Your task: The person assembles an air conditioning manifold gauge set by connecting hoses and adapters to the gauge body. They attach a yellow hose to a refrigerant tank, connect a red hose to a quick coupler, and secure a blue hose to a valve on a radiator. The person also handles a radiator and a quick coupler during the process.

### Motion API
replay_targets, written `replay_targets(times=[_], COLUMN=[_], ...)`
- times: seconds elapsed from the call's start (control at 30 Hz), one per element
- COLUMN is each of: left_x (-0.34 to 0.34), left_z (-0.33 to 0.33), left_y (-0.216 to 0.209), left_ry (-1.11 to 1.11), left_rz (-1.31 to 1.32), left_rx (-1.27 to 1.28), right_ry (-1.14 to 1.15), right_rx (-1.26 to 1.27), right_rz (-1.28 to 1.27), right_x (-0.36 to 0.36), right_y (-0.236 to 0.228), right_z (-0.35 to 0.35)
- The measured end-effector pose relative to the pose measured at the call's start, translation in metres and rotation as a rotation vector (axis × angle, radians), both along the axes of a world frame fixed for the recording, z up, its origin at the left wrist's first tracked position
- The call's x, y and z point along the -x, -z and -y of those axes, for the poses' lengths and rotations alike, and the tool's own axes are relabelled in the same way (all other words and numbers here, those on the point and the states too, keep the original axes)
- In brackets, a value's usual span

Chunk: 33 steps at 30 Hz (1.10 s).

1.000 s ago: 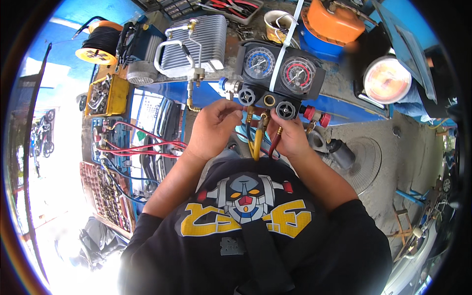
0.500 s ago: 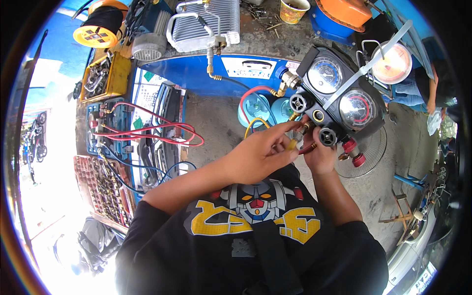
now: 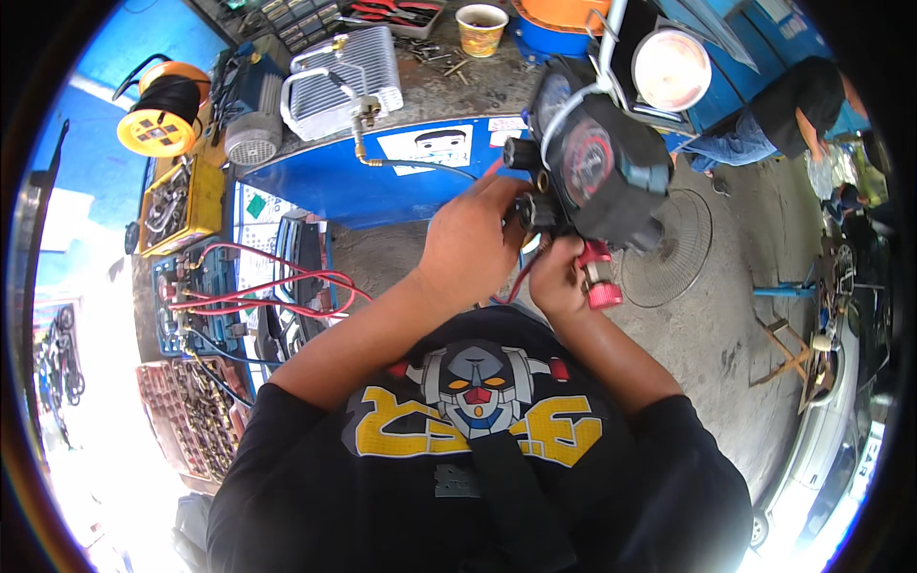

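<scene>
Gauge set (image 3: 619,158), black, tilted: just above and right of the left grip (image 3: 478,234). That grip: bent at the black knobs (image 3: 540,212); fingertips hidden, hold cannot be told. Right grip (image 3: 557,277): curled under the gauge set, beside the red fitting (image 3: 598,274); closure unclear. Step, in my judgement: handwork at the knob side; next move calls for steadying. Lettering: large, yellow, on the shirt (image 3: 392,430); dial marks too blurred.
</scene>
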<state>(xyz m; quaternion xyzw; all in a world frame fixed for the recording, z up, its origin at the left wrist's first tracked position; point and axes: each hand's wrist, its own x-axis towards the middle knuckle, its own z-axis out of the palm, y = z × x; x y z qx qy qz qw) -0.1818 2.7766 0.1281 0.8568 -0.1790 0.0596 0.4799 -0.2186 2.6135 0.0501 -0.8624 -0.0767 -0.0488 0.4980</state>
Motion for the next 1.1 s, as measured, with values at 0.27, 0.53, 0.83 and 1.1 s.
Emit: replay_targets(times=[0.27,0.53,0.83,1.1], left_x=[-0.024,-0.028,-0.024,-0.037], left_z=[-0.002,-0.014,-0.019,-0.008], left_y=[-0.004,-0.019,-0.025,-0.025], left_ry=[0.001,-0.005,0.058,0.039], left_rz=[0.028,-0.099,-0.024,-0.023], left_rx=[-0.244,-0.189,-0.169,-0.159], right_ry=[0.274,0.409,0.255,0.312], right_rx=[-0.194,-0.255,-0.652,-0.677], right_rz=[0.327,0.185,0.178,0.08], right_x=[-0.04,-0.045,-0.035,-0.044], right_y=[-0.001,-0.028,-0.037,-0.031], right_z=[-0.03,-0.052,-0.048,-0.035])
